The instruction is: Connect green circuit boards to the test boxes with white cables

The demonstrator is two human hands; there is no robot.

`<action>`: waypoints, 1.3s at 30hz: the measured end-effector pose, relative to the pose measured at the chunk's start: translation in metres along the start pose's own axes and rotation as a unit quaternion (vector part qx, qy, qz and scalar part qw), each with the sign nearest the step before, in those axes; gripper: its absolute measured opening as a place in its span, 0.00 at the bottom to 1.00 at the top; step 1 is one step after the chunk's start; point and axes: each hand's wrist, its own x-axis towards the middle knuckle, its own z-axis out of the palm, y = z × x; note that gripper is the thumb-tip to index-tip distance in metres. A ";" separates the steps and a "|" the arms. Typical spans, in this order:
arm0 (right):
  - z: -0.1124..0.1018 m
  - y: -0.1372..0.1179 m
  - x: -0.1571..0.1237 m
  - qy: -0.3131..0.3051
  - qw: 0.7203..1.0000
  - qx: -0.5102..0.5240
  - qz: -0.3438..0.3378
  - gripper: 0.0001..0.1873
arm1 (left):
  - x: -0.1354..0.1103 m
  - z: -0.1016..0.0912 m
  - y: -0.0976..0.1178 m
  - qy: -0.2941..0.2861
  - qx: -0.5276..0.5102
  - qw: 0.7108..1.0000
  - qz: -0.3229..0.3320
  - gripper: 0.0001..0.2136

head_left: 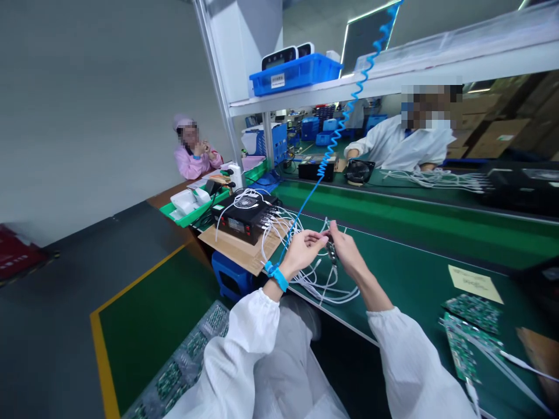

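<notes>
My left hand and my right hand meet above the green mat, both pinched round a small dark part with a white cable hanging from it. A blue wrist strap sits on my left wrist, its coiled blue cord rising to the shelf. Just left of my hands, a black tester box with several white cables plugged in stands on a cardboard sheet.
Green circuit boards and a yellow note lie at the right. A tray of boards sits by my left knee. One person in white sits across the bench, another in pink at the far left. A blue bin rests on the shelf.
</notes>
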 end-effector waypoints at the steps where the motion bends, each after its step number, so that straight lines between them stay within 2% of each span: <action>1: 0.004 0.001 0.001 -0.024 1.000 -0.001 0.009 0.42 | 0.000 0.000 0.000 -0.002 -0.001 1.000 0.003 0.13; 3: 0.010 0.002 -0.002 -0.039 0.999 0.005 0.020 0.41 | 0.000 0.000 -0.002 0.002 0.014 1.000 0.009 0.14; 5: 0.015 0.003 -0.006 -0.028 0.999 0.010 0.022 0.40 | 0.000 -0.002 -0.005 0.003 0.050 0.999 0.017 0.12; 9: 0.020 0.010 -0.010 0.013 1.000 -0.001 0.020 0.37 | -0.002 -0.007 -0.006 -0.004 0.198 0.979 0.045 0.12; 12: 0.020 0.016 -0.010 0.035 0.999 -0.005 0.015 0.34 | -0.002 -0.011 -0.001 -0.050 0.273 0.959 0.058 0.19; 14: 0.019 0.017 -0.010 0.036 0.999 -0.003 0.007 0.33 | -0.001 -0.013 0.001 -0.108 0.242 0.963 0.053 0.24; 16: 0.019 0.016 -0.011 0.037 0.999 -0.003 0.003 0.33 | -0.001 -0.013 0.002 -0.142 0.168 0.975 0.034 0.26; 19: 0.021 0.011 -0.013 0.034 0.999 0.006 -0.003 0.34 | 0.000 -0.010 -0.002 -0.145 0.020 0.989 -0.030 0.26; 21: 0.025 0.008 -0.014 0.040 0.998 0.040 -0.002 0.34 | 0.000 -0.006 -0.005 -0.132 -0.089 0.984 -0.078 0.25; 23: 0.027 0.005 -0.014 0.047 0.992 0.119 0.006 0.32 | 0.002 -0.003 -0.008 -0.113 -0.160 0.976 -0.096 0.25; 25: 0.027 0.001 -0.015 0.045 0.970 0.240 0.016 0.30 | 0.004 -0.001 -0.010 -0.093 -0.183 0.975 -0.087 0.26; 28: 0.021 -0.007 -0.013 0.066 0.907 0.416 0.008 0.27 | 0.003 -0.001 -0.012 -0.071 -0.143 0.985 -0.065 0.25; 30: 0.015 -0.011 -0.011 0.106 0.866 0.488 0.009 0.26 | -0.002 0.000 -0.013 -0.076 -0.043 0.995 -0.048 0.21; 32: 0.010 -0.012 -0.006 0.137 0.834 0.534 0.029 0.26 | -0.008 0.003 -0.014 -0.099 0.089 0.991 -0.024 0.19; 35: 0.005 -0.011 0.001 0.153 0.808 0.565 0.063 0.24 | -0.016 0.008 -0.014 -0.150 0.213 0.965 0.002 0.19; 39: 0.000 -0.006 0.008 0.140 0.791 0.590 0.081 0.21 | -0.019 0.012 -0.015 -0.174 0.231 0.957 0.027 0.17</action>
